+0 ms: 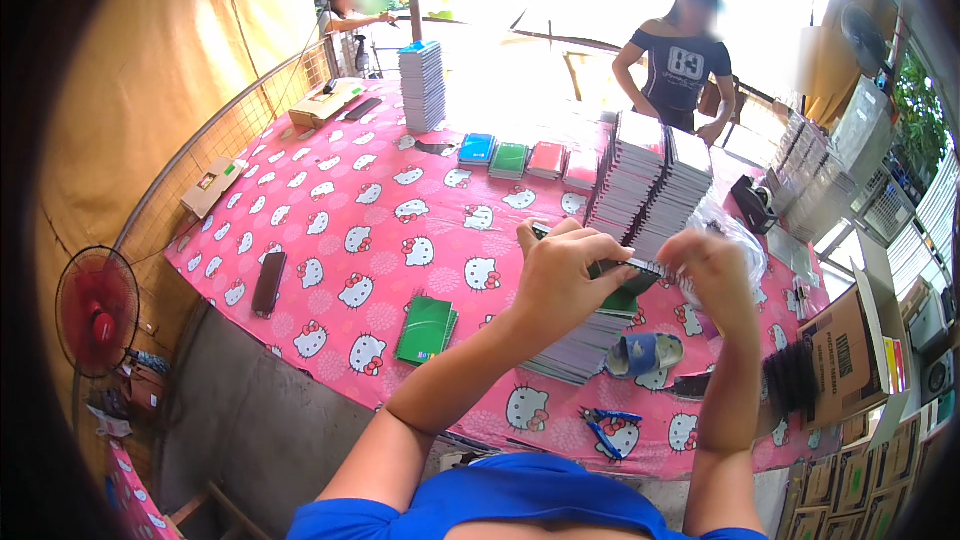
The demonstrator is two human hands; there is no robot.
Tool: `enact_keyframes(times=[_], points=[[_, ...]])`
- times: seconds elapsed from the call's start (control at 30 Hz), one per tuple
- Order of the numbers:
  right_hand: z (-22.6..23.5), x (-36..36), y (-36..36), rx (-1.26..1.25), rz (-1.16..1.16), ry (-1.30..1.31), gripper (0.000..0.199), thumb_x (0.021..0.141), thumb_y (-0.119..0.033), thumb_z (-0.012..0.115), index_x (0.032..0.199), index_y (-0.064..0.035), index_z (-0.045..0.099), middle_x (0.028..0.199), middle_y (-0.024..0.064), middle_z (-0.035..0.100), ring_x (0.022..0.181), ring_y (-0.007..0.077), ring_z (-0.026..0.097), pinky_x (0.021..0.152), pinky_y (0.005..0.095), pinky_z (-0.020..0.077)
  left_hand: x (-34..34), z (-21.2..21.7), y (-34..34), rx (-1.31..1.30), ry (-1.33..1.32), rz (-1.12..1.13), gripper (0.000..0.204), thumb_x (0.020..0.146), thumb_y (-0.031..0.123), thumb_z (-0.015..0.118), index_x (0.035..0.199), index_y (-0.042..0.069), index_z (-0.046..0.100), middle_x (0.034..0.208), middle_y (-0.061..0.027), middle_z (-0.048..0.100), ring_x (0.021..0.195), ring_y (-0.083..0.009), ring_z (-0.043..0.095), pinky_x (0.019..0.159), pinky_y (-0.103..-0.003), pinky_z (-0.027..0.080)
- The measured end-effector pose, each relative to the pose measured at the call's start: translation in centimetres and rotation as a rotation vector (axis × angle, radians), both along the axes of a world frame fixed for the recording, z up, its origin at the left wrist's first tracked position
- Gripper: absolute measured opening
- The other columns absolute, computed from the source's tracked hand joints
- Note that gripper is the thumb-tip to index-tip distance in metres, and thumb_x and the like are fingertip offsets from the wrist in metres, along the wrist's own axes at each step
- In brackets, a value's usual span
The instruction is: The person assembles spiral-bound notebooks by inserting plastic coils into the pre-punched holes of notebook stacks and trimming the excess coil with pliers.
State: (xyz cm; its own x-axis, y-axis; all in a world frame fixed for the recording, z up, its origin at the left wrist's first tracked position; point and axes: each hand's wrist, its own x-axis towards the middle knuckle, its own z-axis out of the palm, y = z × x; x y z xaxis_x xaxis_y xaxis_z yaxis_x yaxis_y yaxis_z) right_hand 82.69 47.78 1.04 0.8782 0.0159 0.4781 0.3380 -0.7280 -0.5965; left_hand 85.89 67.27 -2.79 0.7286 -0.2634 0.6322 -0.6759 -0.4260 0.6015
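Note:
A dark-covered spiral notebook point(640, 280) is tilted up over a notebook stack point(580, 345). My left hand point(568, 275) grips it from the left, thumb and fingers closed on its edge. At the right end of its coil, my right hand point(712, 275) has its fingers pinched together; what they hold is too small to make out. Left of the stack lies a small pile of green notebooks point(427, 330). A roll-shaped blue and white item point(645, 353) rests just below my right hand. Blue-handled cutting pliers point(608, 428) lie nearer to me.
Tall notebook stacks point(640, 175) stand beyond my hands, with smaller coloured piles point(510, 160) to their left. An open cardboard box point(840, 360) and a coil of black material point(790, 377) are at right. A phone point(268, 283) lies left. A person point(685, 60) stands across the table.

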Motion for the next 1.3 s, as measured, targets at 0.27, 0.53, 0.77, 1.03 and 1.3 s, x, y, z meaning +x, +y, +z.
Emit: enact_keyframes(times=[0.27,0.53,0.77,1.03,1.3], points=[[-24.3,-1.6,-14.0,-0.36,-0.033,0.402,0.06,0.063,-0.028,0.082,0.111,-0.003,0.058,0.109,0.0155,0.061,0.104,0.0315,0.058,0.087,0.0393,0.0464,0.7,0.1,-1.2,-0.013,-0.144,0.032,0.029,0.066,0.024,0.081,0.091,0.014,0.07,0.089,-0.0003,0.068,0.09,-0.0173,0.058,0.089,-0.036,0.032],[-26.1,-2.3,-13.7,-0.529,-0.011,0.407,0.057,0.063,-0.02,0.076,0.115,-0.0071,0.056,0.104,0.0186,0.062,0.097,0.0374,0.06,0.081,0.0428,0.0494,1.1,-0.6,-0.1,-0.076,-0.194,0.066,0.037,0.063,0.029,0.081,0.093,0.012,0.068,0.091,-0.0039,0.066,0.097,-0.024,0.057,0.085,-0.04,0.039],[-10.6,1.9,-9.7,0.721,0.163,0.215,0.045,0.068,-0.003,0.069,0.111,-0.0005,0.058,0.097,0.0089,0.065,0.086,0.0179,0.063,0.074,0.0323,0.0507,0.1,-0.8,0.4,0.035,-0.068,0.034,0.033,0.066,0.034,0.079,0.088,0.011,0.069,0.091,-0.0041,0.067,0.095,-0.0237,0.058,0.09,-0.043,0.038],[-2.2,4.1,-7.3,0.43,0.654,-0.076,0.04,0.067,0.0,0.065,0.107,0.0007,0.061,0.095,0.0096,0.065,0.087,0.0181,0.062,0.078,0.0316,0.0492,1.9,-0.3,0.2,-0.003,-0.093,-0.011,0.037,0.062,0.027,0.082,0.091,0.007,0.069,0.088,-0.0096,0.066,0.081,-0.0249,0.062,0.076,-0.034,0.049],[-2.4,5.1,-8.0,0.172,0.411,0.088,0.051,0.058,0.004,0.062,0.109,0.0055,0.059,0.1,0.0128,0.064,0.084,0.022,0.065,0.071,0.0322,0.0539,2.3,0.7,-0.7,-0.048,0.044,-0.077,0.051,0.063,0.023,0.083,0.109,0.009,0.065,0.089,-0.0097,0.065,0.086,-0.0218,0.064,0.079,-0.032,0.05]])
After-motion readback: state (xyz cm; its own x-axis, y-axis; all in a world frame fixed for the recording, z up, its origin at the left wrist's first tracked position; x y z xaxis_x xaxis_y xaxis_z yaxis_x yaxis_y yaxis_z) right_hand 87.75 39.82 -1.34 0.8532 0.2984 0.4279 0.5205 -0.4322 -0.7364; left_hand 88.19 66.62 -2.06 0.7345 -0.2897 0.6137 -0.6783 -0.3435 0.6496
